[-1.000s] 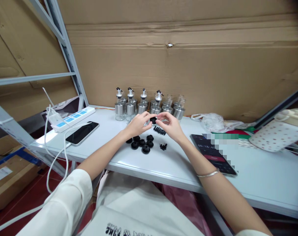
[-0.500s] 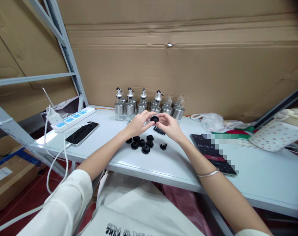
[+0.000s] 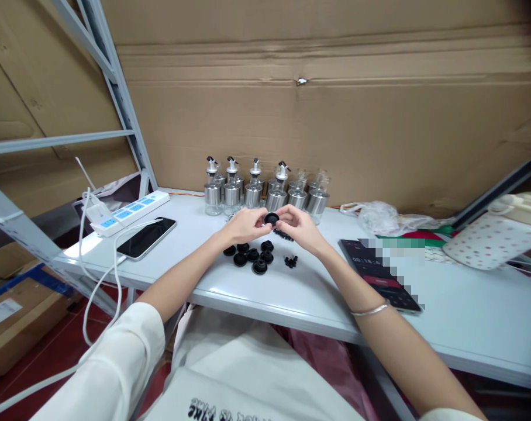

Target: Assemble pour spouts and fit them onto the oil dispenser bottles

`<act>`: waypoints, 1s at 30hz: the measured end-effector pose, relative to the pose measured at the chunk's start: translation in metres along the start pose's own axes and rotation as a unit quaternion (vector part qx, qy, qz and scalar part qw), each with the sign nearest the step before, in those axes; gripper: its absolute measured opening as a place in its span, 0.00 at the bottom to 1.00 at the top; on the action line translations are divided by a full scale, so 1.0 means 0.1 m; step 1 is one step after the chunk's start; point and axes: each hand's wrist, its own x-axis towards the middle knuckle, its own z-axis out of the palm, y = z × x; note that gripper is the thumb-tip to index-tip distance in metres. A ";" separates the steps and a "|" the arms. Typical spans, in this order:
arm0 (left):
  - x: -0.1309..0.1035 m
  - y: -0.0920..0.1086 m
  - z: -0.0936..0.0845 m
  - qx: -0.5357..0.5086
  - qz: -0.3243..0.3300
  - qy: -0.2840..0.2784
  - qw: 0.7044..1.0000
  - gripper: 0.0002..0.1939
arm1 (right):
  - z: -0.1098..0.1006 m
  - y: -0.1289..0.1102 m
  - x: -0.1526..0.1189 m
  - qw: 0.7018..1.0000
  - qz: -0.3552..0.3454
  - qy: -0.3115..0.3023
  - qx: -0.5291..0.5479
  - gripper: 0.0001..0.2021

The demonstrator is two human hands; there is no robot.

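Between my two hands is a round black stopper [image 3: 271, 218], raised over the table. The fingers of my left hand [image 3: 247, 225] grip it from the left, and those of my right hand [image 3: 299, 227] pinch its right side. Several similar black stoppers [image 3: 259, 266] lie on the table below my left hand. Small black pieces [image 3: 290, 261] form a little pile to their right, and more are partly hidden under my right hand. Behind the hands stand glass bottles with metal sleeves [image 3: 232, 195]; some carry silver pourers [image 3: 282, 171].
At left, a white power strip [image 3: 131, 213] with cables and a phone [image 3: 147, 238] lie on the table [image 3: 230, 292]. A tablet with a timer [image 3: 371, 269], plastic bags [image 3: 379, 217] and a dotted container [image 3: 496, 237] are at right. Cardboard [image 3: 335, 128] stands behind.
Both hands have come slightly down and toward me with the black stopper, which is now tilted differently, its round face turned upward. My left fingers are more curled.
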 end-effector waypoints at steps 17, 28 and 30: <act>0.00 -0.07 0.02 -0.012 0.001 -0.032 0.999 0.09 | 0.02 -0.03 -0.03 0.998 0.021 -0.051 -0.027 0.10; 0.01 -0.07 0.01 -0.028 0.005 -0.036 0.999 0.10 | 0.03 -0.07 -0.05 0.997 0.013 -0.051 -0.063 0.07; 0.01 -0.07 0.01 -0.027 0.008 -0.030 0.999 0.10 | 0.04 -0.07 -0.05 0.996 0.008 -0.050 -0.067 0.07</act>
